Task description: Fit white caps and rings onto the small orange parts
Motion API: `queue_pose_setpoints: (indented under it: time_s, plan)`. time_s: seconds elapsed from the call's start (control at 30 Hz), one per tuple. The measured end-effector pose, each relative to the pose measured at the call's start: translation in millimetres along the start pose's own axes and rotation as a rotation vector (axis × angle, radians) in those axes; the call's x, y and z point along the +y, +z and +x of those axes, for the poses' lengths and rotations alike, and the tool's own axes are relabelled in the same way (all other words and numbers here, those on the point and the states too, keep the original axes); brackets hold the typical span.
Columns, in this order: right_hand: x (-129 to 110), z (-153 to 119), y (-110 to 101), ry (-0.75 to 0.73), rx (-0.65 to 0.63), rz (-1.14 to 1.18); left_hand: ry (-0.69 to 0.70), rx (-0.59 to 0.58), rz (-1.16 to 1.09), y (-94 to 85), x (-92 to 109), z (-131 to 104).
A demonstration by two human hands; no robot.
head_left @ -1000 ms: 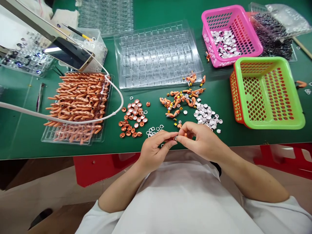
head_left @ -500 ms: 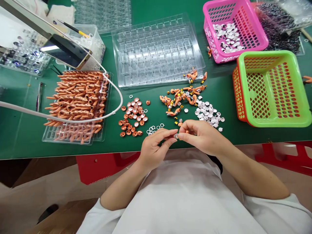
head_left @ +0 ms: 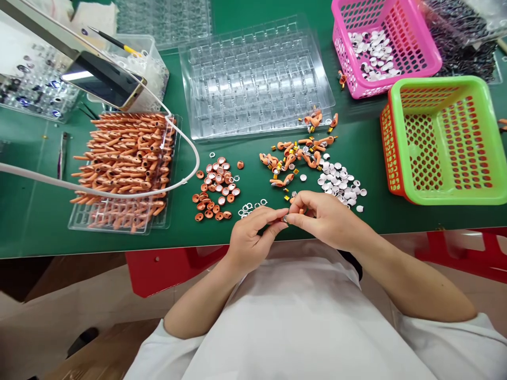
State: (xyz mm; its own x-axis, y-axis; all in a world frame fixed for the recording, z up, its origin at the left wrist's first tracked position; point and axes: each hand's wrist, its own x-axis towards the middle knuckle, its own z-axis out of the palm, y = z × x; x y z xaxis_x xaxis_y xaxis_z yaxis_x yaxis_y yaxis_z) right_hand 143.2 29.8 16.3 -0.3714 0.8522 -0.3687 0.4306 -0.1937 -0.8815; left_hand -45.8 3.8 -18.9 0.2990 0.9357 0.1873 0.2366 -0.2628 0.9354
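Observation:
At the table's front edge, my left hand (head_left: 253, 236) and my right hand (head_left: 322, 217) meet fingertip to fingertip. Between them is a small orange earbud part with a silvery round face (head_left: 285, 218), pinched from both sides and mostly covered by fingers. Just beyond the right fingers lie several orange earbud shells (head_left: 288, 158) with gold-coloured tabs. White round discs (head_left: 336, 182) are scattered beside the right hand. Orange round caps (head_left: 218, 188), some with white insides, lie beyond the left hand, with clear rings (head_left: 246, 209) nearer to it.
Clear trays (head_left: 257, 79) lie at the back. Stacked orange shells (head_left: 127, 158) fill a tray at left, crossed by a white cable (head_left: 190, 174) near a phone (head_left: 103, 80). A pink basket (head_left: 388, 87) holds white discs; a green basket (head_left: 455, 199) stands in front of it.
Both hands stay together at the same spot, with the fingertips shifting slightly on the small part. Its silvery face shows less now. The view has moved a little.

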Motion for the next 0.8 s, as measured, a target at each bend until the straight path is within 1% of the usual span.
queue_pose_setpoints:
  time_s: [0.13, 0.3, 0.43, 0.57, 0.67, 0.8]
  plan:
    - [-1, -1, 2, 0.002, 0.022, 0.017, -0.009, 0.010, -0.009, -0.6, 1, -1]
    - [0, -2, 7, 0.013, 0.022, 0.142, 0.016, 0.005, -0.037, -3.5, 1, -3]
    - [3, -4, 10, 0.029, -0.027, 0.234, 0.058, 0.000, -0.058, -5.1, 1, -4]
    - [2, -6, 11, 0.088, -0.086, 0.340, 0.117, 0.010, -0.063, -6.6, 4, -6]
    - [1, -9, 14, 0.113, -0.112, 0.422, 0.161, -0.011, -0.070, -7.9, 8, -8]
    - [2, -14, 18, 0.119, -0.142, 0.477, 0.164, -0.016, -0.072, -8.5, 11, -11]
